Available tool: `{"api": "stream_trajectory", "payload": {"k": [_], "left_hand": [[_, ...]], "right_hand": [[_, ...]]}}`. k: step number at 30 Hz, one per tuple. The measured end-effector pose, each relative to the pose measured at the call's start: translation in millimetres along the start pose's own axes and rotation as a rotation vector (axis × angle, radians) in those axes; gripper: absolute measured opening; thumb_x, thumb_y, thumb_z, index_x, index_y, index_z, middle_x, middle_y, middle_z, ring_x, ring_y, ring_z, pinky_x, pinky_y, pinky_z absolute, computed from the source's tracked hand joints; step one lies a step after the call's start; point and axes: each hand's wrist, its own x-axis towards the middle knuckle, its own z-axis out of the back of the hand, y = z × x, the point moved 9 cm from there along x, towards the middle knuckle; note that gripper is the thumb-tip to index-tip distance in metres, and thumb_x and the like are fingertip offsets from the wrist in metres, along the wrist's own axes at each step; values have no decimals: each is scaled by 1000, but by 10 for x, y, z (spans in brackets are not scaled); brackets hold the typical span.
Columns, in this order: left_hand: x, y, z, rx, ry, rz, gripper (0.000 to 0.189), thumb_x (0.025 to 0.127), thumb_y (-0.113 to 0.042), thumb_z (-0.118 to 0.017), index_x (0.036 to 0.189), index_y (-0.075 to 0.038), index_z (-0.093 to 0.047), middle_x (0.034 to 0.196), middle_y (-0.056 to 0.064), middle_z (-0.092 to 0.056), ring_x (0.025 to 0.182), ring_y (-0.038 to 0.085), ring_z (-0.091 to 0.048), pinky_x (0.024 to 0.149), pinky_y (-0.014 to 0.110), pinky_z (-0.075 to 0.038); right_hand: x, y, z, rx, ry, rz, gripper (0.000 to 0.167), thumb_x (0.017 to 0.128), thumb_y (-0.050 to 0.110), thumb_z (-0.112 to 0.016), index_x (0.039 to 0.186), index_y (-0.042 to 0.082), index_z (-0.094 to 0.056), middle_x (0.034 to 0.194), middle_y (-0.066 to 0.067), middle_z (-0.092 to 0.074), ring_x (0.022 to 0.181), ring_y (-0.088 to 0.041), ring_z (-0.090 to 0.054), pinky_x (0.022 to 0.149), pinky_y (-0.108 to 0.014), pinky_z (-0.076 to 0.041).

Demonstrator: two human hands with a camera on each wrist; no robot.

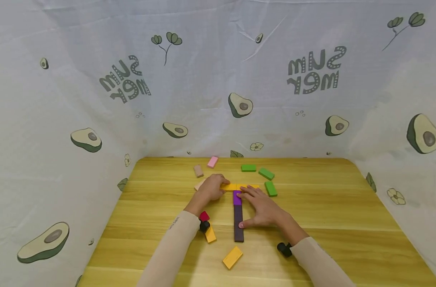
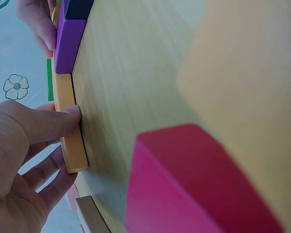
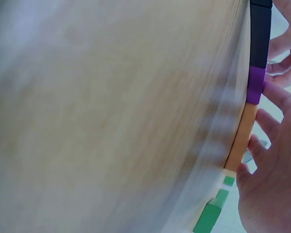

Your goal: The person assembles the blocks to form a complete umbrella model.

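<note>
A T shape of flat blocks lies on the table. Its crossbar is a left yellow block point(image 1: 230, 187) and a right yellow block point(image 1: 254, 186), end to end. The stem has a purple block point(image 1: 236, 198), then black blocks point(image 1: 238, 227) below it. My left hand point(image 1: 211, 189) pinches the left yellow block point(image 2: 75, 148), thumb on its near side, fingers behind. My right hand point(image 1: 264, 208) is spread over the T's right side. Its fingertips touch the right yellow block point(image 3: 241, 138) and the purple block point(image 3: 256, 85), while its thumb rests by the black blocks.
Several green blocks point(image 1: 248, 168) lie behind and right of the T. A pink block point(image 1: 213, 162) and a brown block point(image 1: 198, 171) lie back left. Nearer me are a red block point(image 2: 184, 179), a yellow block beside it point(image 1: 211, 235) and another yellow block point(image 1: 232, 257).
</note>
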Motion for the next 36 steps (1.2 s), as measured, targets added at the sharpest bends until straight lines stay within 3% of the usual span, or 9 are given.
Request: {"api": "stream_trajectory", "payload": {"k": [16, 24, 36], "left_hand": [[-12, -15, 27, 6, -39, 8, 39, 91, -9, -73, 130, -15, -74, 128, 5, -71, 124, 24, -64, 110, 37, -50], [-26, -14, -13, -4, -41, -5, 38, 94, -21, -75, 131, -13, -73, 128, 6, -70, 123, 25, -64, 109, 37, -51], [-87, -28, -74, 4, 34, 13, 53, 99, -38, -69, 145, -15, -60, 147, 8, -57, 137, 27, -53, 117, 40, -45]], "right_hand": [[18, 0, -7, -5, 5, -10, 104, 73, 78, -74, 156, 23, -46, 169, -5, -31, 159, -39, -18, 125, -67, -18], [15, -18, -26, -2, 4, -9, 104, 72, 79, -74, 156, 24, -45, 169, -4, -30, 159, -37, -17, 125, -66, -18], [10, -21, -25, 4, -3, -3, 104, 73, 78, -75, 157, 24, -45, 169, -3, -30, 159, -37, -18, 124, -67, -19]]}}
